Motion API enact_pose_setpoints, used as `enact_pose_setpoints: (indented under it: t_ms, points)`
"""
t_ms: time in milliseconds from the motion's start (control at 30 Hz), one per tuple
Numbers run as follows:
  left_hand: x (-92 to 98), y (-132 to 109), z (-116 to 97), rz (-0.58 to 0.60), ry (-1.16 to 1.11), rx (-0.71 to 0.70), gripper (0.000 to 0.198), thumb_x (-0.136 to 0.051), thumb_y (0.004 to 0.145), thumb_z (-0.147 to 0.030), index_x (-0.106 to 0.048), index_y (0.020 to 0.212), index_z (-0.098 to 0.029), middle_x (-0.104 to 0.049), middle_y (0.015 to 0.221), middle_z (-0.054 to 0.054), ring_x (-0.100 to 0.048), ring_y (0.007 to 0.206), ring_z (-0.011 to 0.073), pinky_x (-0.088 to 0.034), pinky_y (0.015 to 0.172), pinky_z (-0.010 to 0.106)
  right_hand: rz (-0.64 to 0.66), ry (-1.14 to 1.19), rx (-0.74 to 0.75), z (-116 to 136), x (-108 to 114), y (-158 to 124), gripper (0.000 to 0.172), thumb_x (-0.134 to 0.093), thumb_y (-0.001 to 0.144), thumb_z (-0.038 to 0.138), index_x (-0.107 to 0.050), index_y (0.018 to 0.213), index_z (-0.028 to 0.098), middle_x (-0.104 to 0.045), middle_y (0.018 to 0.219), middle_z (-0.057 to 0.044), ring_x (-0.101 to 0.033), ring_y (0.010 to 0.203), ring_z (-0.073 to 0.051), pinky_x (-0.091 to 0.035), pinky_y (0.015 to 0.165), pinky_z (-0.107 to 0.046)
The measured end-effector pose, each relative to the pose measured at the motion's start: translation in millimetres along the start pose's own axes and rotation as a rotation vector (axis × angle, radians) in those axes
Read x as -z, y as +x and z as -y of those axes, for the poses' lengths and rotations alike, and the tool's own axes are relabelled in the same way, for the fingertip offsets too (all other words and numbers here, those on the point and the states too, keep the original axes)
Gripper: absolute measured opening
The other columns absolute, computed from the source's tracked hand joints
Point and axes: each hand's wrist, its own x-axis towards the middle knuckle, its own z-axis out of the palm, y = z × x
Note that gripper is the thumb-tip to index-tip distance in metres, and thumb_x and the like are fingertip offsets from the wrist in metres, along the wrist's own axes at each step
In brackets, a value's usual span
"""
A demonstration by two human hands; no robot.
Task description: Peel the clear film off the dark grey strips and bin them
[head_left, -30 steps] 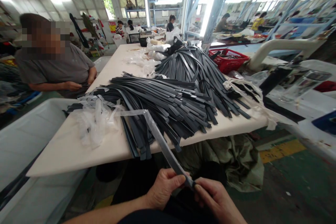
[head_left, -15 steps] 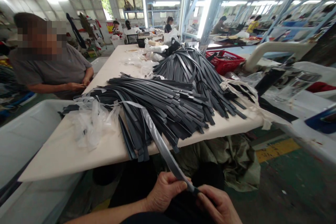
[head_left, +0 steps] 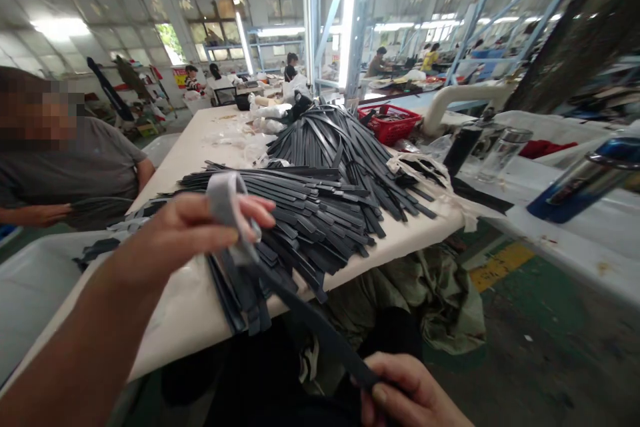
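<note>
While the right hand pinches one end of a dark strap, the left hand holds a whitish strip curled round its fingers. The strap slants up from the right hand toward the left, passing before the table, where a pile of similar straps lies; its upper end is blurred.

Left hand high; right hand (seemingly) pinching.

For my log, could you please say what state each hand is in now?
Left hand: closed, holding a curled pale strip.
Right hand: closed, holding a dark strip.
</note>
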Motion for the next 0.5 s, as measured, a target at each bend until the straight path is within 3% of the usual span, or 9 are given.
enact_pose_setpoints:
  t_ms: [100,133,200,300,367,433,500]
  points:
    - [11.8,90,-15,-0.129,0.060,0.264,0.027,-0.043,0.083,0.006,-0.070,0.087,0.010,-0.075,0.094,0.012,-0.059,0.122,0.0329,-0.047,0.093,0.046,-0.031,0.085,0.145,38,-15,39,0.037,-0.061,0.093,0.050,-0.067,0.104,0.016,-0.067,0.079,-0.004,-0.060,0.060,-0.012,-0.048,0.059,-0.025]
    - [12.3,113,-21,-0.116,0.108,0.273,0.034,-0.033,0.085,0.005,-0.065,0.092,0.015,-0.074,0.095,0.012,-0.057,0.123,0.0323,-0.046,0.092,0.043,-0.057,0.065,0.202,51,-17,52,0.035,-0.060,0.094,0.048,-0.066,0.107,0.016,-0.067,0.081,-0.003,-0.060,0.061,-0.012,-0.048,0.060,-0.025]
    - [12.2,142,-35,-0.103,0.194,0.154,0.051,-0.011,0.083,0.002,-0.056,0.097,0.023,-0.072,0.100,0.013,-0.054,0.124,0.0313,-0.043,0.089,0.042,-0.105,-0.016,0.313,71,-19,73,0.030,-0.057,0.096,0.043,-0.065,0.110,0.017,-0.067,0.083,-0.002,-0.061,0.063,-0.011,-0.049,0.064,-0.026]
    - [14.0,143,-50,-0.112,0.298,-0.160,0.070,0.008,0.075,0.001,-0.054,0.094,0.026,-0.068,0.110,0.016,-0.051,0.124,0.0296,-0.038,0.088,0.047,-0.124,-0.144,0.384,81,-14,88,0.022,-0.054,0.097,0.035,-0.066,0.105,0.018,-0.067,0.083,0.000,-0.061,0.065,-0.011,-0.049,0.068,-0.025]
    - [16.0,129,-43,-0.107,0.293,-0.270,0.069,0.006,0.078,0.001,-0.059,0.090,0.022,-0.069,0.114,0.016,-0.052,0.124,0.0294,-0.036,0.090,0.051,-0.115,-0.160,0.344,75,-11,91,0.021,-0.054,0.097,0.034,-0.065,0.100,0.017,-0.067,0.083,0.000,-0.061,0.065,-0.010,-0.049,0.066,-0.025]
    - [15.8,117,-17,-0.122,0.201,-0.207,0.050,-0.020,0.089,-0.002,-0.067,0.088,0.013,-0.074,0.106,0.013,-0.061,0.117,0.0259,-0.041,0.092,0.047,-0.123,-0.133,0.278,62,-9,91,0.026,-0.055,0.095,0.040,-0.064,0.097,0.016,-0.067,0.078,0.000,-0.060,0.060,-0.010,-0.047,0.061,-0.023]
    - [11.6,106,22,-0.210,0.005,0.014,0.018,-0.058,0.083,-0.007,-0.075,0.082,0.000,-0.078,0.089,0.010,-0.071,0.093,0.0194,-0.052,0.083,0.031,-0.157,-0.099,0.209,47,-10,89,0.035,-0.056,0.094,0.049,-0.063,0.094,0.015,-0.065,0.071,0.001,-0.057,0.053,-0.009,-0.043,0.055,-0.022]
